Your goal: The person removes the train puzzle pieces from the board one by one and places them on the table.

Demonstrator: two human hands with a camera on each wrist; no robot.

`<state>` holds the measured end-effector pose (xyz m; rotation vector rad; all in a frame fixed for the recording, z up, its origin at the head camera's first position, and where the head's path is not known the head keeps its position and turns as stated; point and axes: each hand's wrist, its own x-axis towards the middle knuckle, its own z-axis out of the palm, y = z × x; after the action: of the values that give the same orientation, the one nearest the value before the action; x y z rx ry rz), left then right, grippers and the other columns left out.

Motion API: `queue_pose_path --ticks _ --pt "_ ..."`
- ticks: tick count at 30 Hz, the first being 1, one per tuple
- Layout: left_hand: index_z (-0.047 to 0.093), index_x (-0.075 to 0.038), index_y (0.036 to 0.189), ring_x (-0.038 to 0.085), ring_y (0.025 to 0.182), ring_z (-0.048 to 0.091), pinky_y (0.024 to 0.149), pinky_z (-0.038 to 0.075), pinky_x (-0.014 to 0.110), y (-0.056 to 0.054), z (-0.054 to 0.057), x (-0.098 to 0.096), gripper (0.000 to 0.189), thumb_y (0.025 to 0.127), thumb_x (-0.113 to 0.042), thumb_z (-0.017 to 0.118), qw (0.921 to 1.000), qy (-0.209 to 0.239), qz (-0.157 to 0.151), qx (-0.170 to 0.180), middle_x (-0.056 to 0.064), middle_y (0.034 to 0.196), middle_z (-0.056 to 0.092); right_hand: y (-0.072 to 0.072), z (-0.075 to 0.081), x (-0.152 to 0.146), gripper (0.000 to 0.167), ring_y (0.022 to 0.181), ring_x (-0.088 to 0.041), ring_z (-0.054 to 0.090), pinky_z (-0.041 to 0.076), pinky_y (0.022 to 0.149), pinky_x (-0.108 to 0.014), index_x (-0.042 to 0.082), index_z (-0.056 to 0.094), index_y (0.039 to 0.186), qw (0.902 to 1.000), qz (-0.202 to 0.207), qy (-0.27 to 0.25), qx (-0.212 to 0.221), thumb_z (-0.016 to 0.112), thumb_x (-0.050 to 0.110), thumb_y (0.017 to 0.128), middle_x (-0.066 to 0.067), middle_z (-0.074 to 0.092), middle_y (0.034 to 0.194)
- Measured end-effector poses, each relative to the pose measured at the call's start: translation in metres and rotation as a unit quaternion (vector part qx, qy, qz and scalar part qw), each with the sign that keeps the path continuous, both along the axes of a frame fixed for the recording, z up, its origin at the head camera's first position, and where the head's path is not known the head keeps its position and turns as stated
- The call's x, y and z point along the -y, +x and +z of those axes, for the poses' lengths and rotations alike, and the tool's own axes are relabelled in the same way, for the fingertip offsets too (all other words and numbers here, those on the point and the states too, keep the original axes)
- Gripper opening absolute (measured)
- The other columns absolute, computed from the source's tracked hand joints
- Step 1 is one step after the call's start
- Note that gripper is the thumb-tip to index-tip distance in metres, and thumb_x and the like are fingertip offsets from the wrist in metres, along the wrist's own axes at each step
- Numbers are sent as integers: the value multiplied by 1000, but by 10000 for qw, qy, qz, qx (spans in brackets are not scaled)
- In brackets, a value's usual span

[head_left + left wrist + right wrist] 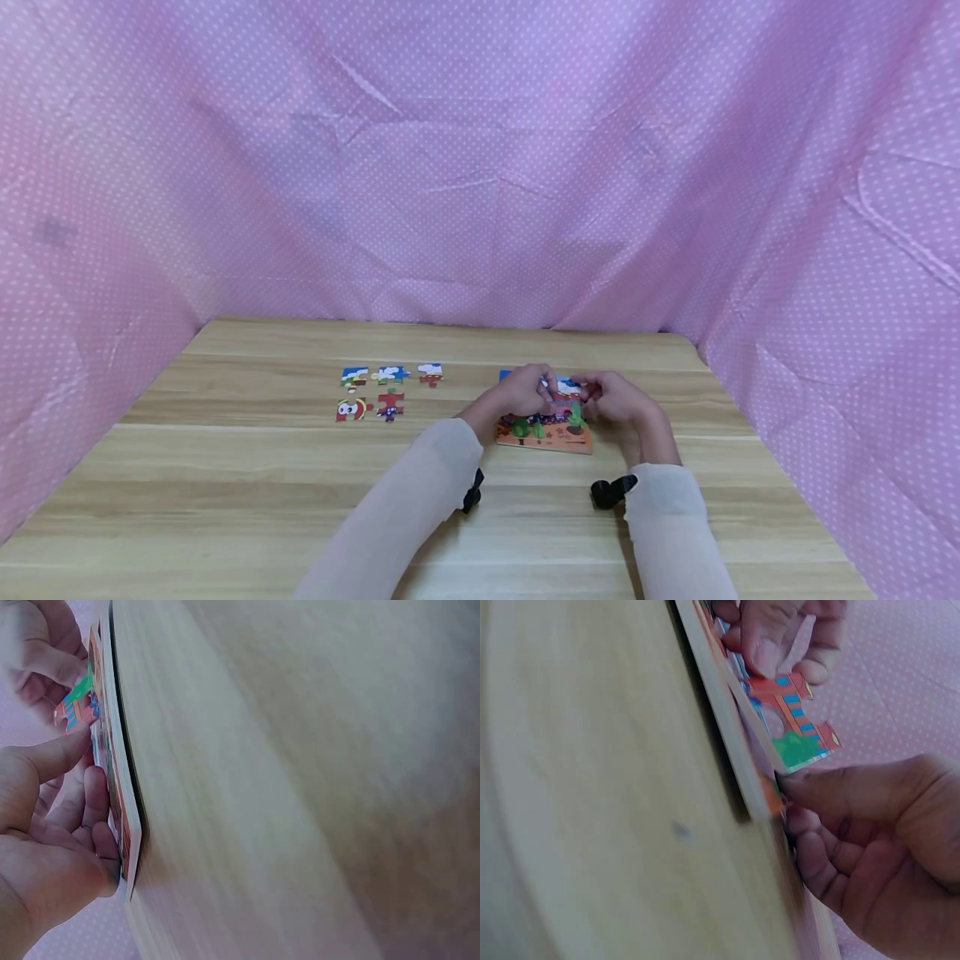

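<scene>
A jigsaw puzzle piece (801,729), red with blue stripes and a green patch, is held tilted above a puzzle board (547,440) on the table. My left hand (525,392) pinches one end of the piece between thumb and fingers, its other fingers low against the board in the left wrist view. At the green end, my right hand (617,397) grips the piece with thumb and fingers, beside the board's right edge. The board shows an orange ground with green plants along its near side. Both hands cover part of its upper picture.
Several loose puzzle pieces lie left of the board in two rows, among them a blue and white one (392,375) and one with a face (351,409). Pink dotted cloth (480,208) hangs around the wooden table (247,483).
</scene>
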<state>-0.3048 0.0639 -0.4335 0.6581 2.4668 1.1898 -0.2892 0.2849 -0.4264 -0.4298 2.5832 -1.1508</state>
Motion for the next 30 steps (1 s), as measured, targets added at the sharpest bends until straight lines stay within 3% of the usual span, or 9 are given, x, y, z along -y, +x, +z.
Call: queue_pose_path --ticks 6,15,23,30 --pt "63 -12 102 14 83 62 82 49 29 -2 -2 1 17 93 -4 74 9998 88 -65 136 -1 88 67 1 1 -5 70 91 -24 55 50 75 -28 -8 48 146 9996 221 -65 166 56 -19 77 -14 60 101" --pt "63 -9 103 13 80 65 79 50 27 0 -2 2 16 93 2 71 9994 191 -119 277 3 87 70 2 4 -8 75 93 -25 58 52 80 -28 -11 43 147 9977 396 -320 445 80 -4 82 -17 60 105" --pt "65 -12 100 13 82 63 79 49 27 1 0 2 11 95 -6 73 9998 50 -47 165 -1 87 68 2 7 0 82 95 -26 52 48 82 -32 -5 45 149 9983 478 132 318 84 -3 78 -14 56 108" --pt "64 -14 100 15 76 57 68 45 28 1 3 0 6 98 -13 70 9996 1 -19 266 2 87 64 2 9 2 82 98 -27 53 47 87 -38 0 45 151 9976 425 450 312 84 -1 78 -15 57 113"
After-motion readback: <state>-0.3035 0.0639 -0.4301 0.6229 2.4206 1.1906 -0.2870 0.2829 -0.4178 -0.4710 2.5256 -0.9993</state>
